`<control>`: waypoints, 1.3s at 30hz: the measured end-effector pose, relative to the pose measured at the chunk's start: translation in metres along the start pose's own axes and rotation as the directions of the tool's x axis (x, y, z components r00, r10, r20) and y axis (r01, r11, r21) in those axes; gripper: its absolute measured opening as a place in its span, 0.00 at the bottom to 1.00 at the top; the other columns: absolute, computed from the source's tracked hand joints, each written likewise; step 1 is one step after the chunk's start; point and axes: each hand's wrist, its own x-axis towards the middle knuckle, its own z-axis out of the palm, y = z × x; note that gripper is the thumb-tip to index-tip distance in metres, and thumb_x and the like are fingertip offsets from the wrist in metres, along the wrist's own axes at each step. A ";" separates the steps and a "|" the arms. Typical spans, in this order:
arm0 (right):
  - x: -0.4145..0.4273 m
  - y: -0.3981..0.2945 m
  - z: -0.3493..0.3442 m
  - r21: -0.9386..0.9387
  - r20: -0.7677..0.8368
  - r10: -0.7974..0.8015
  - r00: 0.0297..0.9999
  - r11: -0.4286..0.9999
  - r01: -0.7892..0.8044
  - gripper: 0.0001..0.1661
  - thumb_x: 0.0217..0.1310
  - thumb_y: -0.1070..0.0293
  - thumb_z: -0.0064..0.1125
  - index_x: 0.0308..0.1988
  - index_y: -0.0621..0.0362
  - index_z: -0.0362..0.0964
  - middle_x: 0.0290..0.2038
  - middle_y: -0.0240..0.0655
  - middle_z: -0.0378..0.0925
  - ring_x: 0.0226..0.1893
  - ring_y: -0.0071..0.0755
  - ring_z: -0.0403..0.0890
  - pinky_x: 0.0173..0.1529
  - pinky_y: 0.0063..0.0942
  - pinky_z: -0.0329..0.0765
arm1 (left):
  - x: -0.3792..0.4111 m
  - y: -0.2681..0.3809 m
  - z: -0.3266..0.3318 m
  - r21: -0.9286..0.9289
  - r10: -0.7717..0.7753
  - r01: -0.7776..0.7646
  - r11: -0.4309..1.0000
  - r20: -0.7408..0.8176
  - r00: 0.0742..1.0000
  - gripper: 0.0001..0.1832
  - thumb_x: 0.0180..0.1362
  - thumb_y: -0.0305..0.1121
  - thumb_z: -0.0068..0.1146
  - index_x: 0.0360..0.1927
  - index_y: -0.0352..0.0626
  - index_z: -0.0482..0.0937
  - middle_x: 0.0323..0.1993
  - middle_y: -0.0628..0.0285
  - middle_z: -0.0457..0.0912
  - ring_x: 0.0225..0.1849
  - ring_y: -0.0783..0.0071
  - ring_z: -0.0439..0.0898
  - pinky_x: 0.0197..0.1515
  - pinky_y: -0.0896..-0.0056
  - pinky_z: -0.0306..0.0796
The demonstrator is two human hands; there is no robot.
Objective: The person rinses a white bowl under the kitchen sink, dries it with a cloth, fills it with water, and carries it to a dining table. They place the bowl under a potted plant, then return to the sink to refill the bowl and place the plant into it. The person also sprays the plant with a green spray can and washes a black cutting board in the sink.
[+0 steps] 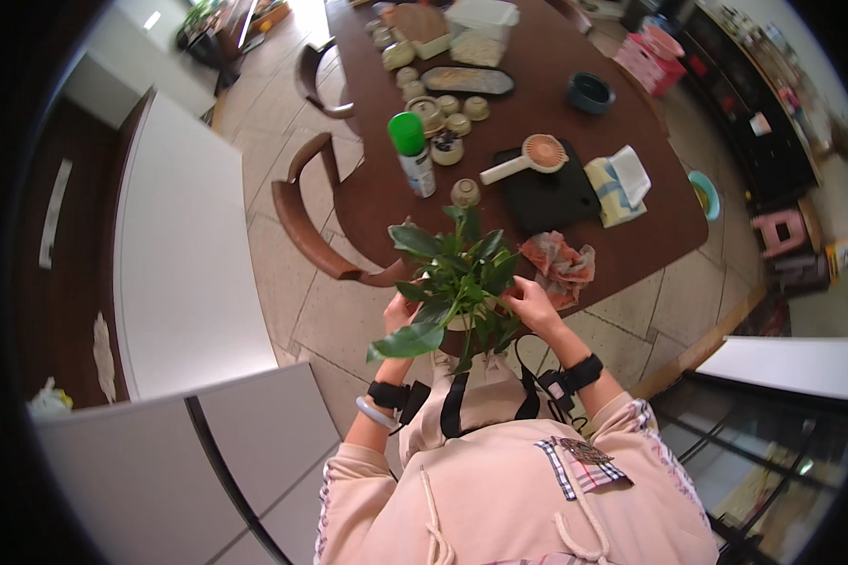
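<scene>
A leafy green potted plant point(466, 272) stands in front of me at the table's near edge. Its pale pot point(461, 323) shows only in part under the leaves. My left hand point(398, 311) is at the left side of the foliage, its fingertips hidden behind leaves. On the other side, my right hand point(532, 305) has thumb and fingers bent together at a leaf on the outer edge. A crumpled red and grey cloth point(562, 265) lies on the table just beyond my right hand.
On the brown table point(650, 244) are a green-capped spray can point(413, 155), a handheld fan point(537, 154) on a black board point(548, 201), a tissue pack point(616, 189), a dark bowl point(591, 93) and several small cups point(465, 192). A wooden chair point(311, 247) stands at the left.
</scene>
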 end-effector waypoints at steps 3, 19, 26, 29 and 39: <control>0.003 -0.004 0.015 0.303 -0.163 -0.063 0.985 0.946 0.110 0.15 0.58 0.68 0.65 0.43 0.62 0.73 0.31 0.32 0.79 0.31 0.19 0.74 0.36 0.25 0.72 | 0.000 0.015 0.009 0.073 0.132 -0.127 0.989 -0.064 0.989 0.17 0.58 0.26 0.61 0.51 0.34 0.78 0.35 0.63 0.84 0.34 0.78 0.81 0.39 0.75 0.76; -0.004 -0.006 0.032 0.372 -0.206 0.167 0.964 0.925 -0.080 0.10 0.60 0.72 0.63 0.37 0.70 0.77 0.30 0.34 0.77 0.27 0.26 0.74 0.30 0.30 0.69 | 0.029 0.029 -0.007 0.094 0.196 -0.199 0.975 0.037 0.980 0.08 0.50 0.27 0.60 0.33 0.33 0.78 0.30 0.55 0.74 0.33 0.60 0.77 0.38 0.64 0.69; -0.006 -0.002 0.027 0.525 -0.058 0.136 0.989 0.847 -0.085 0.17 0.64 0.70 0.60 0.50 0.65 0.70 0.40 0.38 0.77 0.32 0.34 0.79 0.31 0.35 0.75 | 0.039 0.019 0.005 0.143 0.193 -0.193 0.971 0.016 0.981 0.14 0.51 0.27 0.65 0.43 0.40 0.84 0.30 0.55 0.79 0.27 0.62 0.79 0.36 0.67 0.74; -0.013 -0.005 0.028 0.487 -0.023 0.125 0.992 0.868 -0.098 0.16 0.64 0.71 0.59 0.50 0.65 0.70 0.42 0.37 0.77 0.37 0.35 0.79 0.35 0.34 0.76 | 0.041 0.013 0.004 0.164 0.237 -0.233 0.958 0.000 0.972 0.13 0.50 0.27 0.67 0.42 0.41 0.85 0.30 0.56 0.77 0.29 0.63 0.78 0.36 0.67 0.73; -0.008 0.036 0.030 0.345 -0.197 0.033 0.980 0.938 0.038 0.19 0.69 0.63 0.53 0.56 0.56 0.67 0.42 0.38 0.76 0.31 0.35 0.79 0.29 0.32 0.76 | 0.055 0.015 -0.001 0.114 0.193 -0.198 0.974 0.052 0.980 0.07 0.53 0.30 0.67 0.37 0.46 0.87 0.29 0.58 0.72 0.28 0.65 0.75 0.34 0.65 0.70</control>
